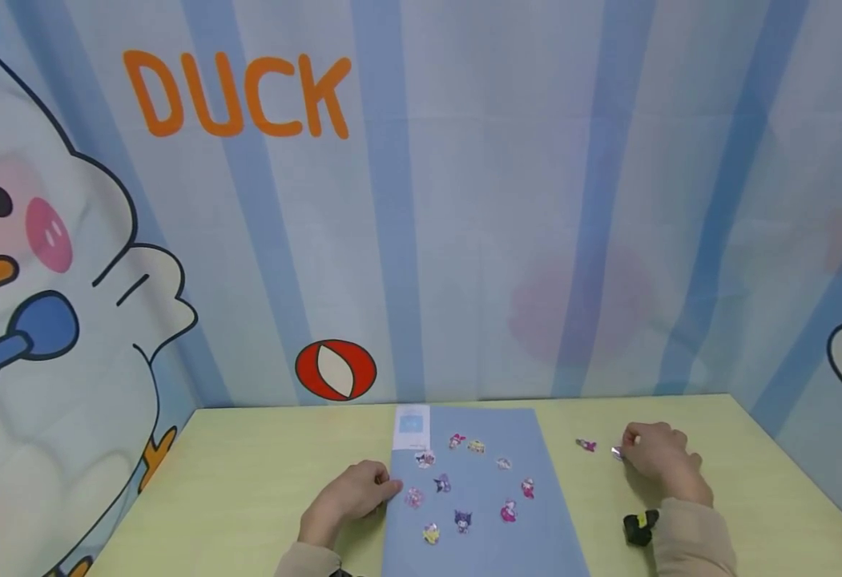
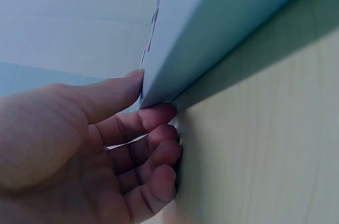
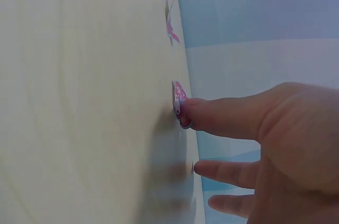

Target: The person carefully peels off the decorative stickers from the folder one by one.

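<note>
A blue board (image 1: 485, 489) with several small cartoon stickers on it lies on the table. My left hand (image 1: 356, 490) pinches its left edge. In the left wrist view, the thumb (image 2: 119, 94) is on the board's face and the index finger lies under the edge (image 2: 164, 83). At the right, my right hand (image 1: 658, 453) pinches a small pink-and-white sticker (image 3: 179, 97) at the tabletop. The thumb covers part of it, and the index fingertip is hidden in the right wrist view. Another pink-purple sticker (image 1: 586, 445) lies on the table between that hand and the board.
A white card (image 1: 412, 433) with a blue square is at the board's top left corner. The pale yellow table (image 1: 284, 449) ends at a striped curtain (image 1: 478, 240). A black device (image 1: 639, 529) sits at the right wrist.
</note>
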Demonstrator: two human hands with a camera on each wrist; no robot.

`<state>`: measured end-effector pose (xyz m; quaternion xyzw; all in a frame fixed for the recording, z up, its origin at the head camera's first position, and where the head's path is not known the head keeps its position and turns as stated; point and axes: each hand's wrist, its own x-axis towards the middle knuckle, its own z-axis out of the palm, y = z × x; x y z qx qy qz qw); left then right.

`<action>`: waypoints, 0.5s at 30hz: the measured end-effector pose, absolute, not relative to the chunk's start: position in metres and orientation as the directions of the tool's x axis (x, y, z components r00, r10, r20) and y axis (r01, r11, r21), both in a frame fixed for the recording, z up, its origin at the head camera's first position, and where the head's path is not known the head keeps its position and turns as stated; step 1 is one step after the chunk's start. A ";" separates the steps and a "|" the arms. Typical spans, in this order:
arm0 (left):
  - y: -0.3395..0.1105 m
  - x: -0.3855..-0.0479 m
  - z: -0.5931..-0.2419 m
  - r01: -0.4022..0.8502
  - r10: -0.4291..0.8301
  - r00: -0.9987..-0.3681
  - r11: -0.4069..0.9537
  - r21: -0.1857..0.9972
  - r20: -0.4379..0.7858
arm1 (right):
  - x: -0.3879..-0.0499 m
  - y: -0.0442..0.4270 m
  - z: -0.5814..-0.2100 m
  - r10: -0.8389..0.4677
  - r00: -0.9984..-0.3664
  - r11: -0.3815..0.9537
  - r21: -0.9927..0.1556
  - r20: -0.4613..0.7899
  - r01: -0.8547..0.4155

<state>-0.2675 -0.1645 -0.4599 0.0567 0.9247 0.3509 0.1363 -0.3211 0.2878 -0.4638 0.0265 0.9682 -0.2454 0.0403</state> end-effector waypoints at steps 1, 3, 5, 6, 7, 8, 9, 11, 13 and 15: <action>-0.164 -0.267 -0.459 0.009 0.200 -0.956 0.749 0.662 -0.213 | -0.321 0.288 -0.464 0.033 -0.995 0.877 -0.474 -0.090 0.072; -0.164 -0.268 -0.459 0.007 0.199 -0.956 0.752 0.659 -0.217 | -0.320 0.287 -0.464 0.036 -0.995 0.874 -0.481 -0.091 0.075; -0.164 -0.268 -0.459 0.004 0.198 -0.955 0.753 0.658 -0.221 | -0.319 0.287 -0.463 0.040 -0.995 0.872 -0.483 -0.091 0.079; -0.164 -0.268 -0.458 0.002 0.197 -0.955 0.752 0.659 -0.222 | -0.319 0.286 -0.463 0.042 -0.995 0.873 -0.482 -0.091 0.081; -0.164 -0.268 -0.458 0.000 0.197 -0.955 0.751 0.660 -0.224 | -0.319 0.286 -0.463 0.044 -0.995 0.873 -0.481 -0.091 0.082; -0.164 -0.268 -0.458 -0.001 0.196 -0.954 0.751 0.660 -0.225 | -0.319 0.286 -0.463 0.047 -0.995 0.873 -0.480 -0.091 0.085; -0.164 -0.268 -0.458 -0.001 0.197 -0.954 0.751 0.661 -0.225 | -0.319 0.286 -0.463 0.049 -0.995 0.874 -0.478 -0.090 0.087; -0.164 -0.268 -0.458 -0.002 0.197 -0.954 0.751 0.661 -0.227 | -0.319 0.286 -0.463 0.053 -0.994 0.873 -0.479 -0.090 0.090; -0.164 -0.268 -0.458 -0.005 0.196 -0.953 0.752 0.660 -0.230 | -0.319 0.286 -0.463 0.057 -0.994 0.871 -0.483 -0.090 0.093; -0.164 -0.269 -0.457 0.000 0.199 -0.953 0.753 0.658 -0.228 | -0.319 0.286 -0.463 0.064 -0.994 0.870 -0.484 -0.092 0.100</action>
